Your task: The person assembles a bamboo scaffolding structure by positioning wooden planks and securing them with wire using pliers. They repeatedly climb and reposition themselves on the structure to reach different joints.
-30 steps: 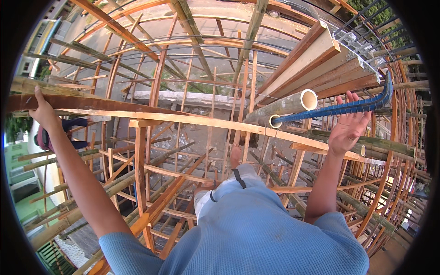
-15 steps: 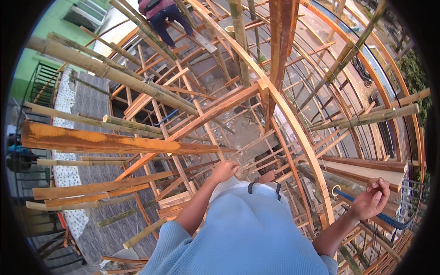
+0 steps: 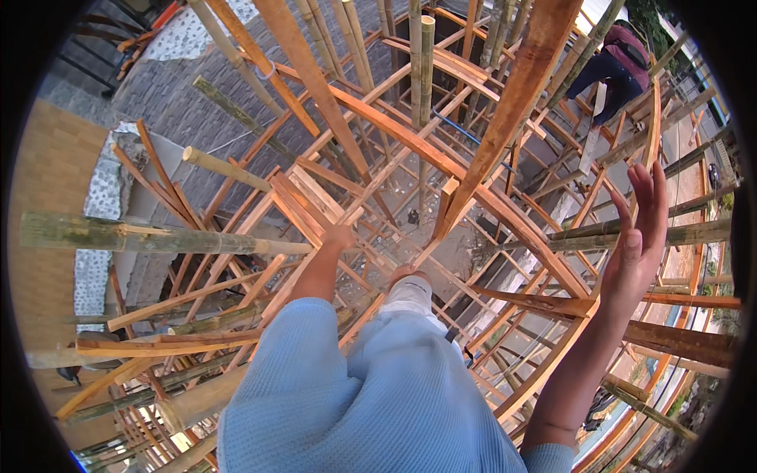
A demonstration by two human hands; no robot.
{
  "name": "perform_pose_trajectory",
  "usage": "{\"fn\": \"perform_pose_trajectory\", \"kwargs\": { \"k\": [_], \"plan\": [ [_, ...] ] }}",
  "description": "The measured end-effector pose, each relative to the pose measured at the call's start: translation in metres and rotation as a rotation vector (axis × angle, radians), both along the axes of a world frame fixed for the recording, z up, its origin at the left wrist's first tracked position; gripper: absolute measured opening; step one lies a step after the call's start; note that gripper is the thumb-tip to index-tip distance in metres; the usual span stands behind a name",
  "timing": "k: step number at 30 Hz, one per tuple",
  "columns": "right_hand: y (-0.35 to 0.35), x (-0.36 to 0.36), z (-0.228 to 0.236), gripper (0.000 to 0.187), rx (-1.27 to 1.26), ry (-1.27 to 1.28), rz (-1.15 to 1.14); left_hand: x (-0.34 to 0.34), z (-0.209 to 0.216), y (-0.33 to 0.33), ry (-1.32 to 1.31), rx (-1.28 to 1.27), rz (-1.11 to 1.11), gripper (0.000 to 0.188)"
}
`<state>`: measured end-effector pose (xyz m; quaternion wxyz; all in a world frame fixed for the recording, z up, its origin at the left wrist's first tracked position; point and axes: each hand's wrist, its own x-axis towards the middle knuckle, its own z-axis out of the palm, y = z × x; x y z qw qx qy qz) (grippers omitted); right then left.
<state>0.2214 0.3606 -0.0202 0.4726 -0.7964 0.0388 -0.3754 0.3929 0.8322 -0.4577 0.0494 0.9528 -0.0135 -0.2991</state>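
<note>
My right hand [image 3: 639,236] is raised at the right with its fingers stretched out and nothing in it. My left hand [image 3: 337,235] reaches down left of my legs, at the end of a short stack of wooden boards [image 3: 303,197]. Whether it touches or grips the wood cannot be made out, because its fingers are small and partly hidden. Ahead of me, a long orange-brown timber post [image 3: 512,110] slants upward. A wooden beam [image 3: 402,134] crosses in front, and my foot [image 3: 408,273] is on the framework below my white trousers.
Bamboo poles and timbers stand all around, with one bamboo pole [image 3: 158,235] jutting in from the left. A person in dark trousers [image 3: 611,75] bends over the framework at the far right. Ground with rubble [image 3: 465,217] shows through the gaps. A tiled roof [image 3: 307,87] lies beyond.
My view and body have turned left, so the other person now appears at the upper right. My right hand has opened and risen; my left hand has moved toward the board stack.
</note>
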Motion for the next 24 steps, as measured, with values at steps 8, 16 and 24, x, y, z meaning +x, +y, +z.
{"fn": "perform_pose_trajectory", "kwargs": {
  "k": [8, 16, 24],
  "plan": [
    [0.065, 0.216, -0.005, 0.051, 0.071, -0.081, -0.064, -0.052, -0.026, 0.178, 0.360, 0.161, 0.030, 0.055],
    [0.046, 0.218, -0.026, 0.030, 0.271, -0.222, -0.048, -0.067, 0.096, 0.378, -1.159, -1.322, 1.981, 0.061],
    [0.040, 0.210, -0.026, 0.055, 0.430, -0.153, -0.139, -0.002, 0.231, 0.411, -1.131, -1.456, 1.264, 0.080]
  ]
}}
